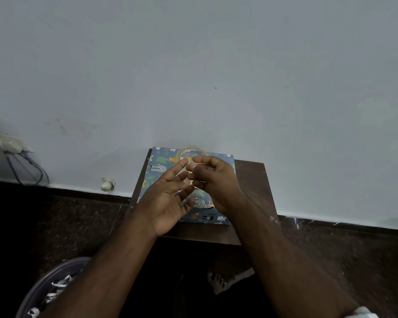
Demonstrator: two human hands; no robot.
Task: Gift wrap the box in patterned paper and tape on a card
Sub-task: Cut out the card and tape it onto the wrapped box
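A flat box wrapped in blue animal-patterned paper [157, 165] lies on a small dark wooden table [251, 180] against the wall. A roll of clear tape [191, 150] rests on the box's far edge. Both hands hover over the box. My left hand [168, 198] is spread with straight fingers, its fingertips meeting my right hand. My right hand [214, 180] has its fingers curled, thumb and forefinger close together at the left fingertips; whether a tape strip sits between them is too faint to tell. No card is visible.
A grey wall stands directly behind the table. A round basin [53, 285] with paper scraps sits at the lower left on the dark floor. A wall socket with cables [14, 150] is at far left. My foot [218, 281] shows under the table's front edge.
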